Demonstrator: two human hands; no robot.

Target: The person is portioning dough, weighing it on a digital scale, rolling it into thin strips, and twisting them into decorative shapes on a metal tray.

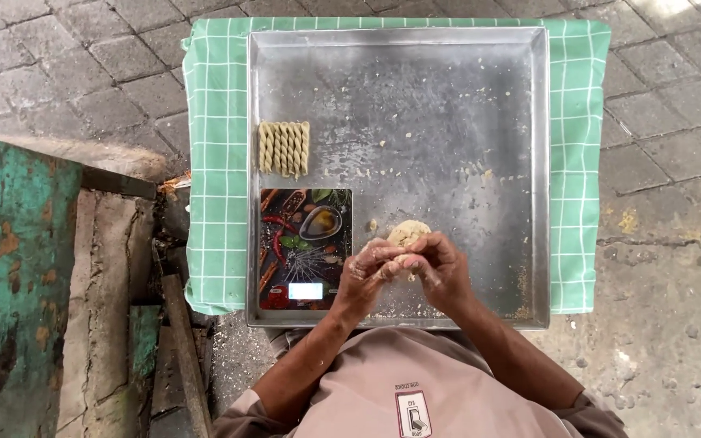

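Both hands meet over the near edge of the metal tray (529,162), fingers curled and pressed together around a small bit of dough. The left hand (367,272) and right hand (441,268) touch at the fingertips, pinching it between them (how much they hold I cannot tell). A pale lump of dough (409,232) lies on the tray just beyond the fingers. A patterned kitchen scale (305,247) sits at the near left corner, twisted dough sticks (284,148) along the left edge beyond it.
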